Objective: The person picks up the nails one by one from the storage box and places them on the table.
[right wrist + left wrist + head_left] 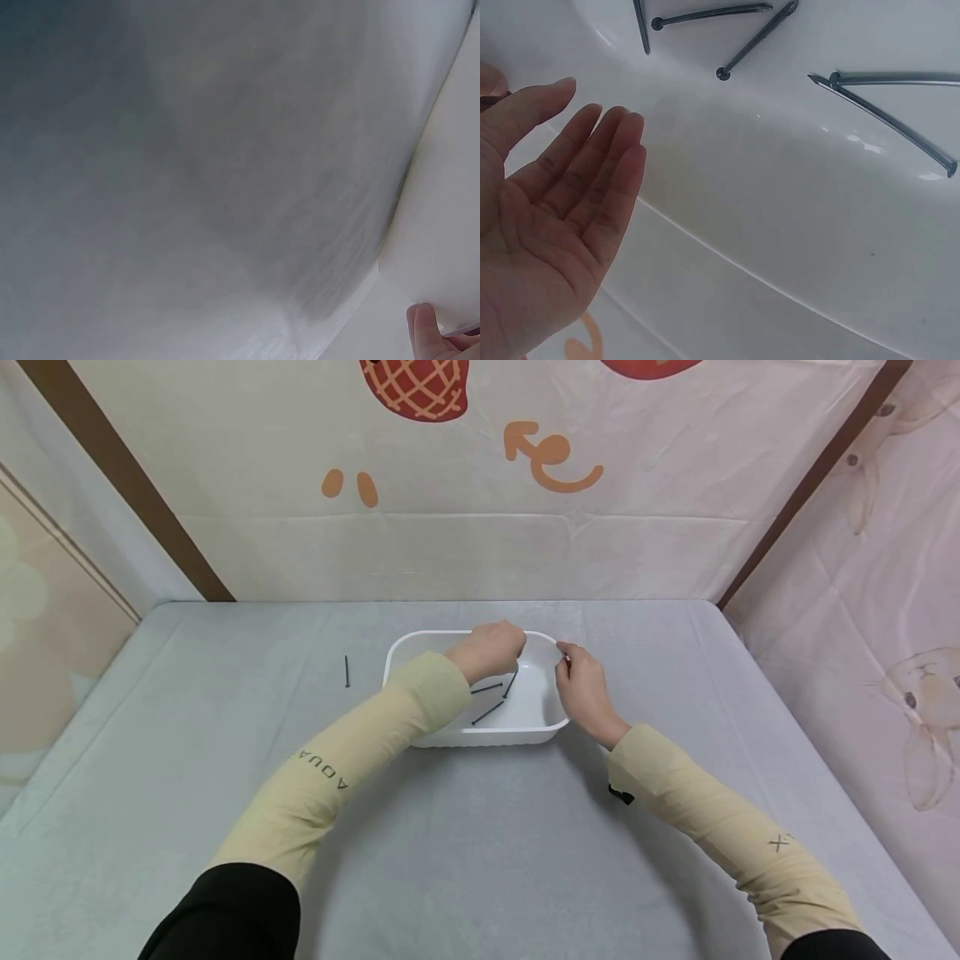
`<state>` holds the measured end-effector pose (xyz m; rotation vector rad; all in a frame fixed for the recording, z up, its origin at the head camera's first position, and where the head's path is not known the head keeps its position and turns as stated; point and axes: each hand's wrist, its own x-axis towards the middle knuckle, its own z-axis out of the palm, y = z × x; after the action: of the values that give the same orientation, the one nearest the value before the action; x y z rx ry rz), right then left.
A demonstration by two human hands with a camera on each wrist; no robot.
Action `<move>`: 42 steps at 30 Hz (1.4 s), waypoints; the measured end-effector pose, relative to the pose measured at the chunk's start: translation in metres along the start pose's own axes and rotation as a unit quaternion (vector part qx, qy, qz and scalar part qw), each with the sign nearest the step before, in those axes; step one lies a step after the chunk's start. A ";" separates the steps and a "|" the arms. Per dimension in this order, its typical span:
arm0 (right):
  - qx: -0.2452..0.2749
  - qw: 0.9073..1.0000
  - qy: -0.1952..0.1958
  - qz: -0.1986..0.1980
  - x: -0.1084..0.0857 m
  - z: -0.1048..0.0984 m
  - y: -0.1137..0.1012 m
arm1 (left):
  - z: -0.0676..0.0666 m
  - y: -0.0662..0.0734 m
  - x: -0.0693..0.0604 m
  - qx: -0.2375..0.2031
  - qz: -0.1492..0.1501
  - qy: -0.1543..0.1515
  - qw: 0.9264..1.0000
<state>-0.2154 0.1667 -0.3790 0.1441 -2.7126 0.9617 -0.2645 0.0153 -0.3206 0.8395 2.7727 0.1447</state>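
Note:
A white plastic tray (487, 737) stands on the table, and several dark metal nails (487, 713) lie on its floor. My left hand (489, 650) is over the tray's far side. In the left wrist view that left hand (570, 187) has its palm showing, fingers loosely bent, thumb apart, nothing held; nails (757, 39) lie beyond it. My right hand (588, 689) grips the tray's right rim, and its fingers (425, 326) touch the outer wall in the right wrist view. A small dark spot shows by the right fingertips; I cannot tell what it is.
One more nail (347, 672) lies on the grey-covered table (480, 843), left of the tray. A printed cloth (465, 556) hangs behind the table's far edge, with another patterned cloth (862, 635) along the right side.

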 end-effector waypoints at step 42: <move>0.007 1.000 0.003 -0.006 0.000 -0.001 0.000 | 0.022 0.006 0.023 -0.045 -0.017 -0.026 0.998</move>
<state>-0.2151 0.1674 -0.3790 0.1613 -2.6970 0.9767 -0.2745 0.0339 -0.3453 0.7620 2.7086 0.2376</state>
